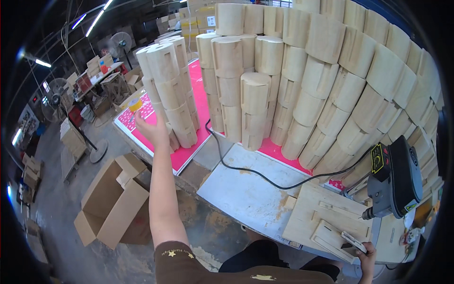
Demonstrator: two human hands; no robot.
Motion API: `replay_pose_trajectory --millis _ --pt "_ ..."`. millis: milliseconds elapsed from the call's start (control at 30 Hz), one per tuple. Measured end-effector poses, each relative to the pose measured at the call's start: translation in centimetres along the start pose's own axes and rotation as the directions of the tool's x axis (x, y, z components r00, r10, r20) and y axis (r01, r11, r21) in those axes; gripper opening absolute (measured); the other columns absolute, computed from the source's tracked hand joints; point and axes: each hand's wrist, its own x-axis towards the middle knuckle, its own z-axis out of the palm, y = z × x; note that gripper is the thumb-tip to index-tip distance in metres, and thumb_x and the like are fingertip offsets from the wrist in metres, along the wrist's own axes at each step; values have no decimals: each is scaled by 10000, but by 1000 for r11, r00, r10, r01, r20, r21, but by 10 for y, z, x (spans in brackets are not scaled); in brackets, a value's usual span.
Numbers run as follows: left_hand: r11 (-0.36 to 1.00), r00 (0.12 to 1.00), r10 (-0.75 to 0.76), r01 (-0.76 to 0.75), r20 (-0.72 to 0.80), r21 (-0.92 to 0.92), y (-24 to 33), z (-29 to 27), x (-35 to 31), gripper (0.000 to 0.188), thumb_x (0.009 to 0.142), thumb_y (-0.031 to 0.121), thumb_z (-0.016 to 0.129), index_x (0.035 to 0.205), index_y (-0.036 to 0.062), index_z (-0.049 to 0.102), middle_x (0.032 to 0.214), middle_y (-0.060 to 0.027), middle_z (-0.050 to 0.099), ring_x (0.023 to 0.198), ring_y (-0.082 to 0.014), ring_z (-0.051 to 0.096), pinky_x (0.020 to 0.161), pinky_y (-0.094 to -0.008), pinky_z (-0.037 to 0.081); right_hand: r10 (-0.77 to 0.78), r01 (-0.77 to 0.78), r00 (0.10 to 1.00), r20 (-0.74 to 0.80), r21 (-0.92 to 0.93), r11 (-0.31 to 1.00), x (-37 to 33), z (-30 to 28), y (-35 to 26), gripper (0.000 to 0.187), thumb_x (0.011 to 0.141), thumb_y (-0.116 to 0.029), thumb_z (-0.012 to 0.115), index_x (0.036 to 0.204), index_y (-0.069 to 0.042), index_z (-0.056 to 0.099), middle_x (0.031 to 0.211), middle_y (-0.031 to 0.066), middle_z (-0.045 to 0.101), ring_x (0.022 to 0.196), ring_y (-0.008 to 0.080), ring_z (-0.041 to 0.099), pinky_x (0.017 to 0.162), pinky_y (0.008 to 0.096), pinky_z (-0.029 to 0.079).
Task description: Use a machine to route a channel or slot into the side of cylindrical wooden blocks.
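Observation:
My left hand reaches out with fingers apart beside a stack of pale wooden cylinders. Just beyond its fingertips is a yellow roll of tape, over a pink-and-white patterned sheet; whether they touch I cannot tell. At the lower right, my right hand is closed around the end of a slim metal-and-black handled piece. That piece lies against a small wooden block fixture on a wooden board. A drill-like machine with a chuck stands just above the board.
Tall stacks of slotted wooden cylinders line the table's far side. A black cable crosses the white, dusty board. An opened cardboard box sits on the floor at left, near a standing fan.

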Motion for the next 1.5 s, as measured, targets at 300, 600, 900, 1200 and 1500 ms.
replay_pose_trajectory --millis 300,600,900,1200,1500 --pt "953 896 303 -289 325 -90 235 135 79 886 629 526 740 1248 -12 406 1214 -172 508 1105 -300 516 910 -383 423 51 -51 999 -11 -22 998 -2 -3 14 244 563 51 656 783 -19 579 773 28 533 736 137 501 687 266 399" --pt "883 862 -84 -168 500 439 291 186 86 899 674 535 691 1286 -19 334 1219 -141 521 1121 -239 527 859 -469 456 38 -43 995 -90 -56 998 -9 4 4 245 556 49 694 771 -7 590 755 38 538 715 145 513 662 266 402" --pt "907 892 421 -412 165 -85 285 106 76 704 656 418 759 1118 -33 476 1093 -192 572 961 -276 600 793 -368 496 -31 29 999 -19 -77 997 -7 4 -7 227 573 53 696 774 -2 607 748 43 540 711 146 521 648 266 408" --pt "438 593 363 572 719 -693 287 -74 -85 523 763 154 731 1191 9 470 995 -89 603 898 -144 591 733 -254 502 -67 70 997 45 -61 996 -9 -10 26 235 606 38 685 824 -6 610 795 38 551 751 153 527 680 273 426" --pt "724 -64 352 651 934 -228 240 -122 -274 463 746 210 743 1128 -2 589 1021 -93 632 934 -131 580 834 -282 463 -267 279 959 93 -147 949 6 -18 36 288 626 1 708 900 9 620 828 111 593 807 254 566 737 342 448"
